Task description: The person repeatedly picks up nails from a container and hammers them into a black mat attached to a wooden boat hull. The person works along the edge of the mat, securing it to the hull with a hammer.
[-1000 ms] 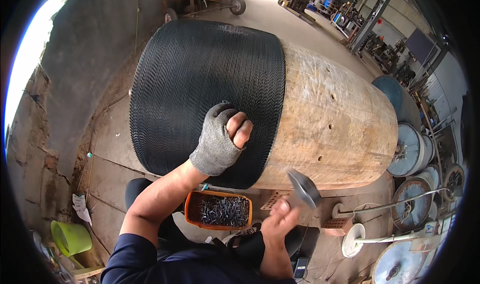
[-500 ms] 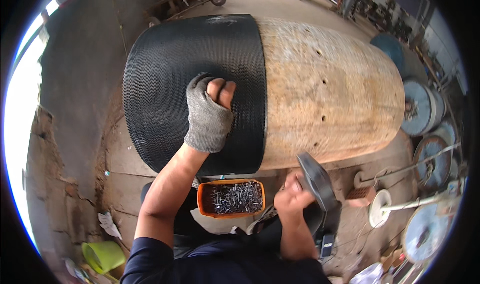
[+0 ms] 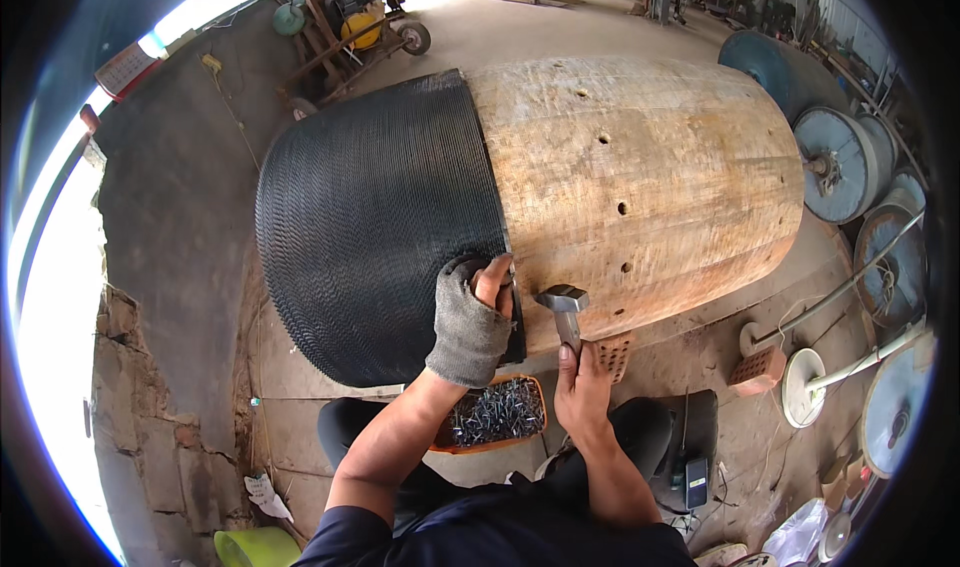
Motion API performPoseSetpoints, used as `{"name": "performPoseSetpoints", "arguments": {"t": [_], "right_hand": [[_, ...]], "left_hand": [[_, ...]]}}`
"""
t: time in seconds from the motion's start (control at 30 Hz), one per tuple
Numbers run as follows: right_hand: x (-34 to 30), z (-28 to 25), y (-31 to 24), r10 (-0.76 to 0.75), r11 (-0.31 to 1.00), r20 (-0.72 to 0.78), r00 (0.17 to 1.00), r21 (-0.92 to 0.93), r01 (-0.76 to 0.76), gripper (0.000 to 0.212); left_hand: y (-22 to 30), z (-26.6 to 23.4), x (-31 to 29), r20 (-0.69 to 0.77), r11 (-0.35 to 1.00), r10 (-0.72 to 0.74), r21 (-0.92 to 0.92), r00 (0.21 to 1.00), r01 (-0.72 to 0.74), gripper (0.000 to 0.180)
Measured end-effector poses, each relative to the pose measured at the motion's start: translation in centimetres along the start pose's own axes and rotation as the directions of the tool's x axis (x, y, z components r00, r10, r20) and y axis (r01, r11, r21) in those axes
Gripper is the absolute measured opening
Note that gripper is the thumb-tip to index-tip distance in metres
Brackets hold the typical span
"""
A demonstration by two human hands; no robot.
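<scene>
A large barrel-shaped wooden drum (image 3: 690, 167) lies across in front of me, with several dark holes in its pale wood. Black ridged covering (image 3: 370, 207) wraps its left part. My left hand (image 3: 475, 317), in a grey glove with bare fingertips, pinches at the covering's right edge; what is between the fingers is too small to make out. In my right hand (image 3: 585, 387) is a hammer (image 3: 566, 312), gripped by its handle, its metal head just right of the left fingers, near the wood. Below the drum, an orange tray (image 3: 545, 407) holds many loose nails (image 3: 500, 412), partly hidden by my left forearm.
Bricks (image 3: 757, 369) lie on the floor to the right, near a white disc on a pole (image 3: 803, 387) and several grey drums (image 3: 835, 162). A phone-like device (image 3: 696, 482) rests by my right knee. A wheeled cart (image 3: 370, 42) stands beyond the drum; a green bucket (image 3: 255, 547) is lower left.
My left hand has moved from the middle of the black covering down and right to its edge. The hammer has come left, from beside the drum to the left fingers. The view has shifted.
</scene>
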State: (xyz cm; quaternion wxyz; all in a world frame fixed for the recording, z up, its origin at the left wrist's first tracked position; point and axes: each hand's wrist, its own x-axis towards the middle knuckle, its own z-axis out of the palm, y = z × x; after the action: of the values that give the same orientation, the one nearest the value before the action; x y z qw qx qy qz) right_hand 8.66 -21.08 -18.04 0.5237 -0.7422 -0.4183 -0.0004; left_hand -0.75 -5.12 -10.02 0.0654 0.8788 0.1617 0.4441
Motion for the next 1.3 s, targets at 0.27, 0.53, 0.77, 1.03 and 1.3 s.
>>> {"name": "performPoseSetpoints", "arguments": {"t": [0.27,0.53,0.77,1.03,1.3], "right_hand": [[0.7,0.0,-0.8,0.070,0.996,0.032,0.997,0.049,-0.072,0.023],[1.6,0.0,-1.3,0.019,0.996,0.002,1.000,0.092,-0.019,0.021],[2.7,-0.4,-2.2,0.037,0.992,0.107,0.994,-0.127,-0.023,0.023],[2.4,0.0,-1.8,0.020,0.994,0.090,0.996,-0.106,-0.010,0.020],[2.8,1.1,-0.8,-0.067,0.986,0.021,0.998,-0.152,0.070,0.029]], "left_hand": [[1.2,-0.2,1.6,-0.001,0.990,-0.140,-0.026,0.990,0.140,0.058],[1.0,1.8,1.4,-0.058,0.976,-0.102,0.185,0.993,0.111,0.066],[0.4,2.9,1.1,-0.066,0.969,-0.052,0.238,0.996,0.066,0.074],[1.9,1.8,0.7,-0.015,0.977,-0.115,0.179,0.993,0.116,0.081],[3.7,-0.6,-10.3,0.258,0.982,0.080,0.145,0.963,-0.120,0.042]]}}
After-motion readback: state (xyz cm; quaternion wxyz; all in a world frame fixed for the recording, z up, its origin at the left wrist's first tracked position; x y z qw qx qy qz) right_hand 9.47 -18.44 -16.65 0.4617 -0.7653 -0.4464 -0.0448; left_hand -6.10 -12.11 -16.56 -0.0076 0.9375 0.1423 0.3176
